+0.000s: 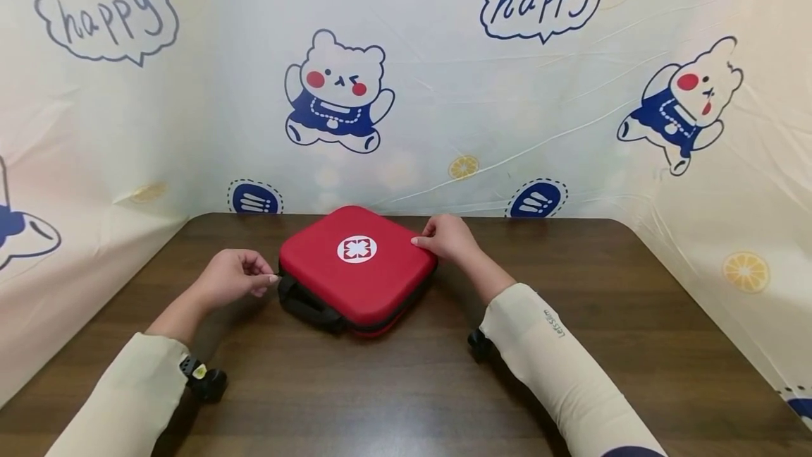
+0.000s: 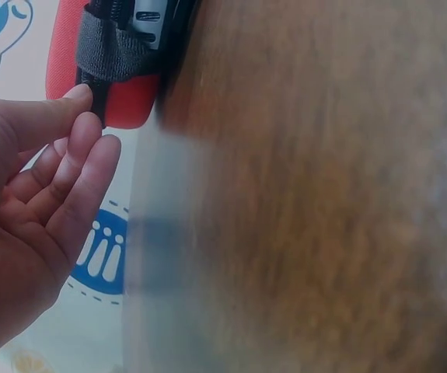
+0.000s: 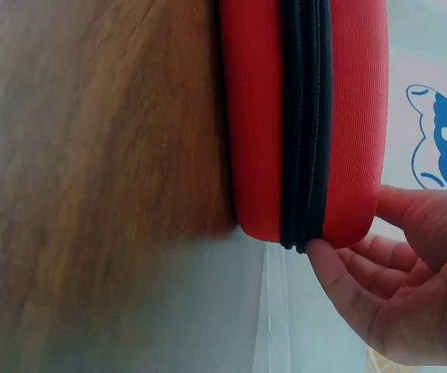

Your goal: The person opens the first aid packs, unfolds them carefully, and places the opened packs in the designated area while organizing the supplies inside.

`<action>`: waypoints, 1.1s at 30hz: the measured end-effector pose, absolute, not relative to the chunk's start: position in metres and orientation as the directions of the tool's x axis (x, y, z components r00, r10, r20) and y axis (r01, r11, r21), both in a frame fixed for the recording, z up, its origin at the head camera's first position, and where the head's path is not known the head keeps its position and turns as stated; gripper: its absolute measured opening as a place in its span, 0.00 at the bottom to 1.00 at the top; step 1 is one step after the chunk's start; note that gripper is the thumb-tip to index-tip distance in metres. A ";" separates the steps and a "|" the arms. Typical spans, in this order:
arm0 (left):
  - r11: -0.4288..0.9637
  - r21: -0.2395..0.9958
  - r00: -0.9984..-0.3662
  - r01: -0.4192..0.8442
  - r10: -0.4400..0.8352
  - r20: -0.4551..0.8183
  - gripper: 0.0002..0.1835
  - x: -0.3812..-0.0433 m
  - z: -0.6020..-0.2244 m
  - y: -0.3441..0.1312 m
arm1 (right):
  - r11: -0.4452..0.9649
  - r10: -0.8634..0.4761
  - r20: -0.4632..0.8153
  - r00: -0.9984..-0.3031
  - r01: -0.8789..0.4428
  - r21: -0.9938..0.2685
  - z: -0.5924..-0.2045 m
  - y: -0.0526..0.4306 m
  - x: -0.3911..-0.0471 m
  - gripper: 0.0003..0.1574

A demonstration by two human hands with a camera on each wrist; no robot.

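A red first-aid case (image 1: 336,281) with a white round emblem (image 1: 357,249) lies closed on the wooden table, one corner towards me. Its black carry handle (image 1: 312,310) is on the front-left side. At the left corner, my left hand (image 1: 231,278) pinches the black zipper pull (image 2: 99,101) between thumb and index finger, just beside the handle's end. My right hand (image 1: 452,237) grips the right corner, thumb on the lid and a finger at the side. In the right wrist view, a black double zipper (image 3: 307,124) runs along the case's side and ends near that fingertip.
The brown table (image 1: 406,393) extends around the case on all sides. Behind it hangs a pale printed cloth (image 1: 431,111) with bears and lettering, which also covers both sides. Black wrist cameras (image 1: 209,383) sit under the light sleeves (image 1: 130,390).
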State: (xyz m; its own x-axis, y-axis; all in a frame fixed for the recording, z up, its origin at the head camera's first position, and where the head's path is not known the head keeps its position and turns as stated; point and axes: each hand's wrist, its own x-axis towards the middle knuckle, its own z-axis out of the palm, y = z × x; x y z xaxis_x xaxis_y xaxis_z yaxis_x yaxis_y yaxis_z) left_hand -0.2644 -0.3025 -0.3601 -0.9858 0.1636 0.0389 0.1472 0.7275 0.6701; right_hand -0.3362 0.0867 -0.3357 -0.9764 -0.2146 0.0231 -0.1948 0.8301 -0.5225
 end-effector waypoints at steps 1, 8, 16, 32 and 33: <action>0.729 0.668 -0.985 0.152 0.166 0.044 0.07 -0.263 -0.360 -0.303 | 0.827 -0.212 0.028 -0.977 -0.194 -0.528 -0.335 0.086 -0.336 0.16; 0.691 0.707 -0.981 0.150 0.193 0.020 0.07 -0.254 -0.358 -0.302 | 0.772 -0.183 0.031 -0.983 -0.163 -0.615 -0.336 0.087 -0.334 0.19; 0.657 0.743 -0.974 0.123 0.222 -0.035 0.08 -0.245 -0.358 -0.294 | 0.644 -0.184 0.084 -0.979 -0.184 -0.742 -0.346 0.093 -0.338 0.24; 0.608 0.760 -0.933 0.230 0.361 -0.006 0.08 -0.230 -0.359 -0.269 | 0.718 -0.173 0.085 -0.981 -0.185 -0.671 -0.347 0.084 -0.330 0.35; 0.608 0.759 -0.931 0.231 0.364 -0.008 0.08 -0.229 -0.359 -0.267 | 0.721 -0.181 0.077 -0.980 -0.185 -0.668 -0.347 0.084 -0.329 0.36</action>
